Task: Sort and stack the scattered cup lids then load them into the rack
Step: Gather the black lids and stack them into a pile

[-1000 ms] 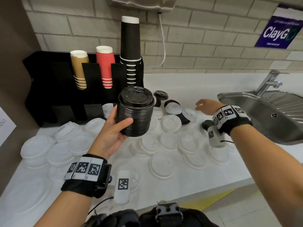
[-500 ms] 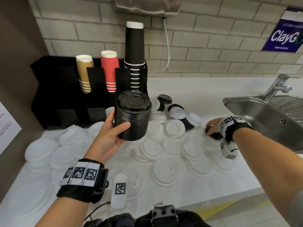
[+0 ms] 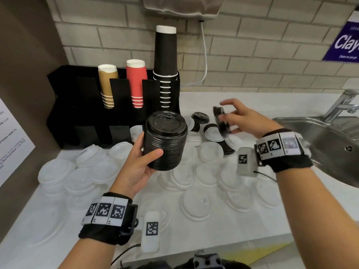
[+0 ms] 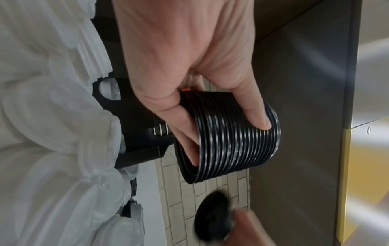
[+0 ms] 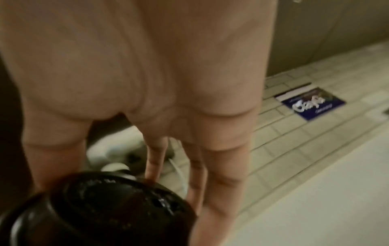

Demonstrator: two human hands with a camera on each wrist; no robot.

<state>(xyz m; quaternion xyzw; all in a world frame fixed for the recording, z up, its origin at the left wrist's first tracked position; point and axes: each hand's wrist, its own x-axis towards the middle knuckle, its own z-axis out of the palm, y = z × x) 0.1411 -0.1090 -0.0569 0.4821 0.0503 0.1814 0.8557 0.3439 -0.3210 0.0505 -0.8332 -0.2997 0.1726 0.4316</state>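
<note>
With the left hand (image 3: 138, 167) wrapped around the tall stack of black plastic cup lids (image 3: 166, 141) above the white counter (image 3: 194, 235), the right hand (image 3: 246, 121) pinches 1 tilted black lid (image 3: 222, 121), which could seat crooked and topple the stack.

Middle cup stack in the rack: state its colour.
Red, ribbed, with white rims: the middle cup stack in the rack. Head view shows it best.

Steel sink (image 3: 330, 140) with tap (image 3: 342, 103) at right; blue sign (image 3: 343, 43) on brick wall (image 3: 252, 45).
</note>
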